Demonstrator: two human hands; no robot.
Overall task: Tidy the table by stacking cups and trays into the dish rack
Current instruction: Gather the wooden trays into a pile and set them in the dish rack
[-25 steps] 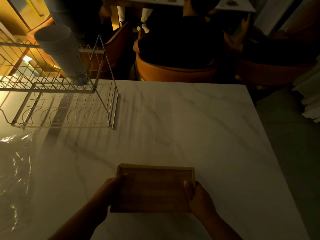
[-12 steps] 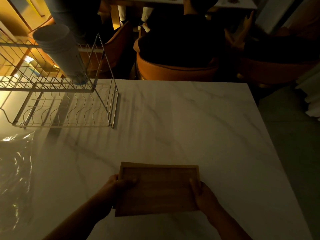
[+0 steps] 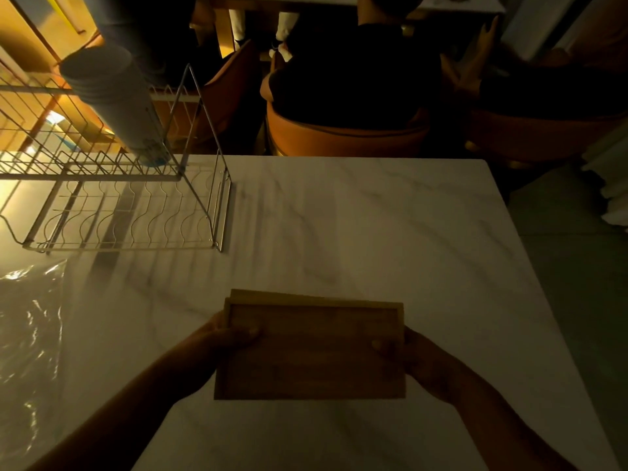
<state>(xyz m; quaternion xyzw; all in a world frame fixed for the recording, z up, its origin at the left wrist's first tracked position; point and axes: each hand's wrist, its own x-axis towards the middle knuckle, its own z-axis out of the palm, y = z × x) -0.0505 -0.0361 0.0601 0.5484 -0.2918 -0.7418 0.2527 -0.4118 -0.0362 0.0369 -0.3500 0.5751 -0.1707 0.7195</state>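
Observation:
A wooden tray [image 3: 312,351] is held over the near middle of the marble table [image 3: 373,232]. A second tray's edge seems to show just behind its far rim. My left hand [image 3: 221,338] grips the tray's left end with the thumb on top. My right hand [image 3: 407,358] grips its right end the same way. A two-tier wire dish rack [image 3: 136,212] stands at the far left of the table. A tall stack of pale cups [image 3: 115,100] leans on its upper tier.
Crinkled clear plastic [image 3: 27,334] lies on the table's left edge, in front of the rack. Beyond the far edge a seated person [image 3: 356,69] fills an orange chair [image 3: 339,137]. The table's right edge drops to a green floor [image 3: 577,266].
Both hands have lifted the tray a little and moved it slightly away from me and to the right. The rack and cups have not moved.

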